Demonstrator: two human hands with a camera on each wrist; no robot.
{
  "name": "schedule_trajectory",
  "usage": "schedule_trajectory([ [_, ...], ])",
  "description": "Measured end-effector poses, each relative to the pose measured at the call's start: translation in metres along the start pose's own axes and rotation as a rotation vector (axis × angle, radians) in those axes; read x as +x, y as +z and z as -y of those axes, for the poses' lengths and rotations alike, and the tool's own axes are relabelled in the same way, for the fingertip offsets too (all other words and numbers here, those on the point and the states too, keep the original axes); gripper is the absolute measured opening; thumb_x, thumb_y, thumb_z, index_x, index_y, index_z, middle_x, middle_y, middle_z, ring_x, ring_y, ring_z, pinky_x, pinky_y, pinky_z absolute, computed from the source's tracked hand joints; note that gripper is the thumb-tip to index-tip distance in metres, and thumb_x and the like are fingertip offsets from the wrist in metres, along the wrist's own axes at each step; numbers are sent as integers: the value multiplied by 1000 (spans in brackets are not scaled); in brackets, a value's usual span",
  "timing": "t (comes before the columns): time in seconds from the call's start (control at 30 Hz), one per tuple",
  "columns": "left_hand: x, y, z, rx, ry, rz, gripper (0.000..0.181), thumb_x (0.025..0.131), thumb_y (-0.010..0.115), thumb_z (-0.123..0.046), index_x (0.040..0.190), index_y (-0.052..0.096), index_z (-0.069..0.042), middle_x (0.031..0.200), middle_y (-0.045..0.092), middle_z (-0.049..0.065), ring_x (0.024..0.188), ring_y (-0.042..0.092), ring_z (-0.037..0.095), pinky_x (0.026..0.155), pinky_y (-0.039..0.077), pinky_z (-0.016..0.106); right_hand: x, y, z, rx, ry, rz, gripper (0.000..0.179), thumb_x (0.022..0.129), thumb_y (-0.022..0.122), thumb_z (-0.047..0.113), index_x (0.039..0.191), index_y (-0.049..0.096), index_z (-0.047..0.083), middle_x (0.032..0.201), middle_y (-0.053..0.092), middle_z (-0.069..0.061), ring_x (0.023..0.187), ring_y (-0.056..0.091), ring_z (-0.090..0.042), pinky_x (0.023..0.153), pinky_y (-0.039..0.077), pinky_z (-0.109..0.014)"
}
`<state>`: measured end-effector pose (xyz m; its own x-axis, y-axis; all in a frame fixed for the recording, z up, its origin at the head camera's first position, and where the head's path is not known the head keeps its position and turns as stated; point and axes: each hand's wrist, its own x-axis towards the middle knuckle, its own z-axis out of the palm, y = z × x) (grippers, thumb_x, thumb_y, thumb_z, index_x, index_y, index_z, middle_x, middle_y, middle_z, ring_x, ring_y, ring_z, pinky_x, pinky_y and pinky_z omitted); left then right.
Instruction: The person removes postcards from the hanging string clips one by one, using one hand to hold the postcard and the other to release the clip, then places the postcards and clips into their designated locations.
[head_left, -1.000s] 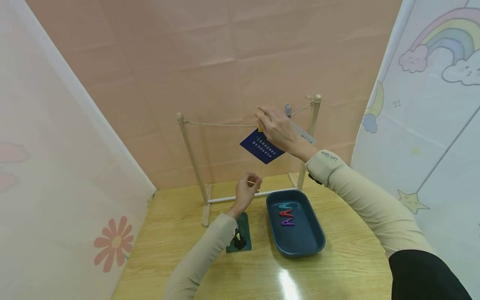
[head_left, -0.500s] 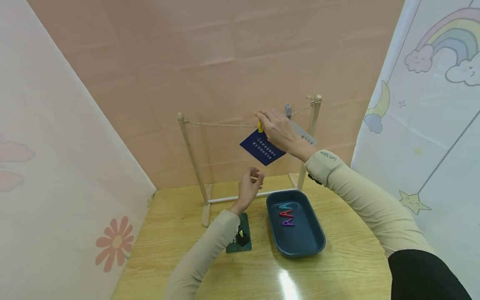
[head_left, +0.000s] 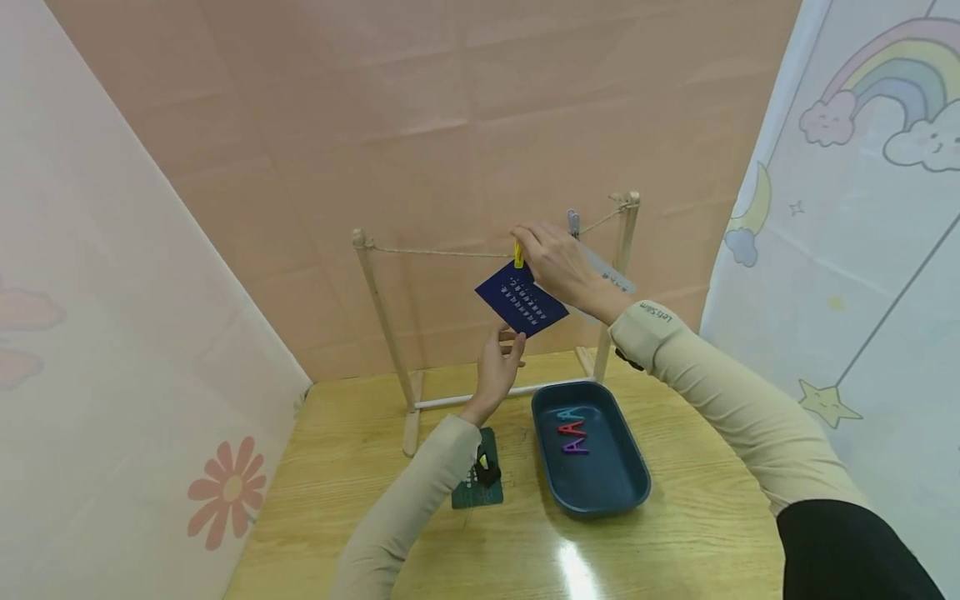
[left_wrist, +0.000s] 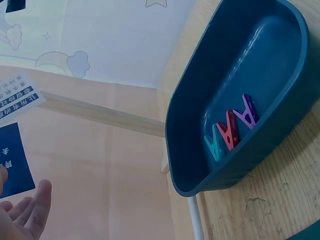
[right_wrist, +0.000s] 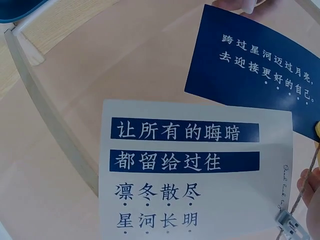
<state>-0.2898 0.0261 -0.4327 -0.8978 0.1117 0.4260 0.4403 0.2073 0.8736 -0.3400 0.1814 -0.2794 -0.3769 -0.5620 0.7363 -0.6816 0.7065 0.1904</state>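
A dark blue card [head_left: 521, 298] with white writing hangs tilted at the cord [head_left: 442, 252], a yellow clothespin [head_left: 518, 254] at its top corner. My right hand [head_left: 558, 262] pinches that clothespin, its palm partly covering the card. At the card's lower corner, my left hand [head_left: 497, 367] holds the edge; in the left wrist view its thumb [left_wrist: 2, 176] lies over the card with the other fingers spread. Behind my right hand, a white card [right_wrist: 195, 170] with blue bands hangs from a grey clothespin [right_wrist: 292, 225].
The cord runs between the posts of a wooden stand [head_left: 386, 321]. A dark blue tray [head_left: 600, 487] on the wooden table [head_left: 697, 517] holds a teal, a red and a purple clothespin [left_wrist: 247, 111]. A dark green card [head_left: 477, 492] lies left of it, partly under my left forearm.
My left hand has risen to the blue card's lower corner and taken hold there. The card has swung slightly down and left. My right hand stays at the yellow clothespin.
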Motion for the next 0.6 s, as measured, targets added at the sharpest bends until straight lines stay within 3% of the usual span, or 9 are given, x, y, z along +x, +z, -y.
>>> schedule_trajectory([
  [0.47,2,4,-7,-55,42,-31,25,104,53,-16,124,51,-1,111,63,18,94,68,31,74,62,39,-2,-8,1,22,-7,12,24,102,50,1,123,56,-10,116,62,-24,96,61,-35,84,54,-42],
  [0.6,2,5,-8,-50,48,-48,19,104,52,-14,118,53,-1,109,66,18,96,68,31,74,62,34,2,-16,-2,78,-28,94,26,103,50,4,126,55,-9,117,60,-23,101,60,-34,85,56,-41],
])
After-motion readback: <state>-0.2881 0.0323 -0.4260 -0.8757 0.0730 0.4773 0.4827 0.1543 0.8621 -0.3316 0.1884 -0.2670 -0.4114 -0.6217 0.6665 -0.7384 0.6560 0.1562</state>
